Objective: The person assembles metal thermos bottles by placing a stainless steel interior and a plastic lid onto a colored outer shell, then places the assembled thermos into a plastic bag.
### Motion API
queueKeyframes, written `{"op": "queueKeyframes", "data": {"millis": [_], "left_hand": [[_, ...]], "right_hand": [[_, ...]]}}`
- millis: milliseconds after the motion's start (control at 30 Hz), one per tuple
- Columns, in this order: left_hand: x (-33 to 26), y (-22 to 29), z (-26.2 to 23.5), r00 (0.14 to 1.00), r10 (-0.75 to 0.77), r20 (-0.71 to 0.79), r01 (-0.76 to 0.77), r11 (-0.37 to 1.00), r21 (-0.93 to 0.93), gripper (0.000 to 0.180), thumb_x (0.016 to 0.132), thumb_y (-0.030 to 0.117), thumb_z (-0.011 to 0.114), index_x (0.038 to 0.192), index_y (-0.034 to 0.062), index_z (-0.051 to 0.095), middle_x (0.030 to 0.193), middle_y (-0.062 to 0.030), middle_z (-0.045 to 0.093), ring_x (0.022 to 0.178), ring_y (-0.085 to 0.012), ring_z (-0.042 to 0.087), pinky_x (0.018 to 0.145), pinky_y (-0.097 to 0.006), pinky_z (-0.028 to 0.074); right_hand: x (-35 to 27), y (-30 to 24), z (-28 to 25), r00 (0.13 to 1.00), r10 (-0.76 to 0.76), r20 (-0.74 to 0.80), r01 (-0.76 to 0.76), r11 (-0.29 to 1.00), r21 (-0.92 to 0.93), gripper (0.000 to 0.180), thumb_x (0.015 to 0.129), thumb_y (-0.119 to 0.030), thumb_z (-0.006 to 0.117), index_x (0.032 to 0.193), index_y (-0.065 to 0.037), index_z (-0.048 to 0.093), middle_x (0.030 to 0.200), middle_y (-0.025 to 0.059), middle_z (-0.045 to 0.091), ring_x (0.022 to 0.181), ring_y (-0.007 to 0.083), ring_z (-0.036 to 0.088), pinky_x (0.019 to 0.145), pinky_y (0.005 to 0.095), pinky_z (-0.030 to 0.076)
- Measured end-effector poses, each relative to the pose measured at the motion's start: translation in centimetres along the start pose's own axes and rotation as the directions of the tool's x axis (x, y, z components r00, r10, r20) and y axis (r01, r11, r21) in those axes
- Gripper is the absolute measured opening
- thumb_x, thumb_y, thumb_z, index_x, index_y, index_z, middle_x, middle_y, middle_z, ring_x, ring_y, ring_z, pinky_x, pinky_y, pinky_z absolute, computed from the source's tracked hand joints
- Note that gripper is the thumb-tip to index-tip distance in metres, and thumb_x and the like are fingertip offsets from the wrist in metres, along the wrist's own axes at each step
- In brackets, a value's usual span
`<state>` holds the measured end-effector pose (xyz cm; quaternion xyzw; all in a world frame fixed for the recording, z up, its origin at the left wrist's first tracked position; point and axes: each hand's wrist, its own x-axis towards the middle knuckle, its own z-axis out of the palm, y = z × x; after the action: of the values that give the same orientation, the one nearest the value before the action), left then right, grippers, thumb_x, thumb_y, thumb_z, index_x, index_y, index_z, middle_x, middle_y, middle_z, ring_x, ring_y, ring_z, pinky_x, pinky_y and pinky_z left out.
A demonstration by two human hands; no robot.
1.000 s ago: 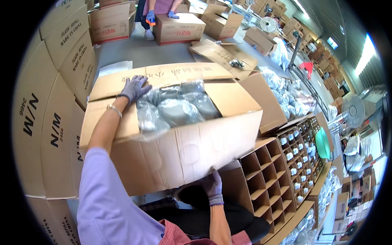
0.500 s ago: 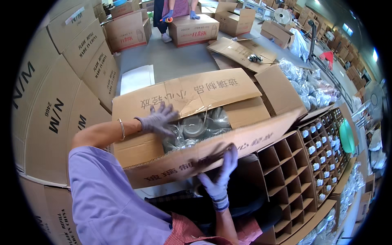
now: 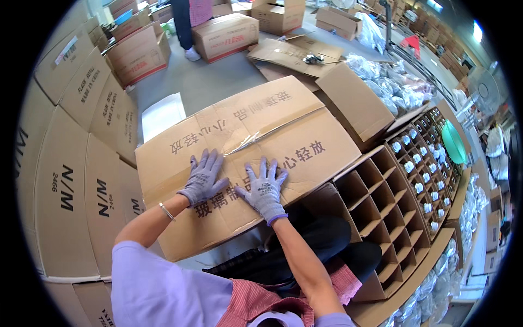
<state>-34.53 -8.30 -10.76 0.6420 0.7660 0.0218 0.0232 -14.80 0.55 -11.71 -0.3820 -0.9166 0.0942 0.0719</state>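
Brown corrugated cardboard box (image 3: 256, 147) with its top flaps folded shut lies in front of the person, its flaps meeting along a seam where a strip of clear tape shows. It sits close to the person's lap, with a stack of printed brown cartons (image 3: 71, 180) just beside it on the person's left. The left hand (image 3: 204, 179), in a grey knit glove, lies flat on the near flap with its grip spread apart, fingers splayed and clamped on nothing. The right hand (image 3: 265, 188), gloved the same way, rests flat just beside it on the same flap, fingers also apart. A thin metal bracelet (image 3: 166, 211) circles the left wrist. On the person's right stands an open cardboard divider tray (image 3: 376, 201) of square cells. Beyond it, a second divider tray (image 3: 425, 163) holds small glass pieces in its cells. Farther off, another person (image 3: 188, 22) stands on the grey floor beside a closed carton (image 3: 226, 34).
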Motion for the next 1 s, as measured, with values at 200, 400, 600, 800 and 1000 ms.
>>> {"op": "queueKeyframes", "data": {"millis": [200, 400, 600, 800, 1000], "left_hand": [[1.5, -2.1, -0.2, 0.999, -0.009, 0.051, 0.015, 0.994, -0.107, 0.081, 0.09, 0.052, 0.052, 0.151, 0.0043, 0.03, 0.158, -0.022, 0.024, 0.147, -0.0427, 0.016, 0.115, -0.064, 0.007], [10.3, -6.8, -2.9, 0.983, -0.126, 0.131, 0.114, 0.989, 0.097, 0.07, 0.095, 0.046, 0.049, 0.151, 0.0077, 0.031, 0.157, -0.0159, 0.027, 0.145, -0.0369, 0.023, 0.115, -0.063, 0.01], [23.3, 13.0, -5.8, 0.839, 0.397, -0.373, -0.493, 0.844, -0.21, 0.037, 0.072, 0.031, 0.076, 0.095, 0.0044, 0.065, 0.099, -0.017, 0.064, 0.099, -0.0332, 0.06, 0.086, -0.044, 0.046], [18.2, 32.3, 6.4, 0.405, 0.756, 0.514, -0.91, 0.39, 0.145, 0.051, 0.082, 0.052, 0.067, 0.114, 0.0128, 0.068, 0.099, -0.0075, 0.073, 0.105, -0.0255, 0.067, 0.103, -0.07, 0.03], [13.7, 31.2, -5.0, 0.325, 0.945, 0.034, -0.928, 0.312, 0.203, 0.028, 0.078, 0.041, 0.071, 0.078, 0.0141, 0.065, 0.064, -0.0074, 0.065, 0.072, -0.0267, 0.069, 0.111, -0.061, 0.027]], "right_hand": [[-1.0, 2.4, -6.7, 0.99, -0.113, 0.079, 0.081, 0.94, 0.333, 0.065, 0.085, -0.056, 0.06, 0.132, -0.011, 0.056, 0.132, 0.0163, 0.055, 0.126, 0.0356, 0.048, 0.106, 0.0547, 0.033], [-13.8, 13.0, -14.3, 0.869, 0.027, -0.494, 0.128, 0.952, 0.278, 0.044, 0.082, -0.029, 0.072, 0.118, -0.005, 0.062, 0.117, 0.0155, 0.064, 0.109, 0.0339, 0.06, 0.097, 0.0433, 0.045], [-33.8, 19.9, -9.3, 0.486, 0.761, -0.431, -0.575, 0.649, 0.497, 0.023, 0.086, -0.01, 0.064, 0.106, 0.001, 0.066, 0.102, 0.019, 0.066, 0.096, 0.0367, 0.063, 0.085, 0.0403, 0.05], [-37.8, 15.7, 4.5, 0.532, 0.843, 0.077, -0.584, 0.3, 0.754, 0.029, 0.094, -0.017, 0.056, 0.113, 0.0, 0.068, 0.108, 0.017, 0.07, 0.101, 0.0245, 0.067, 0.088, 0.0317, 0.052], [-34.2, 16.4, 10.2, 0.649, 0.691, 0.318, -0.625, 0.246, 0.741, 0.053, 0.093, -0.036, 0.06, 0.127, 0.004, 0.057, 0.124, 0.0213, 0.062, 0.112, 0.0271, 0.059, 0.097, 0.0394, 0.044]]}}
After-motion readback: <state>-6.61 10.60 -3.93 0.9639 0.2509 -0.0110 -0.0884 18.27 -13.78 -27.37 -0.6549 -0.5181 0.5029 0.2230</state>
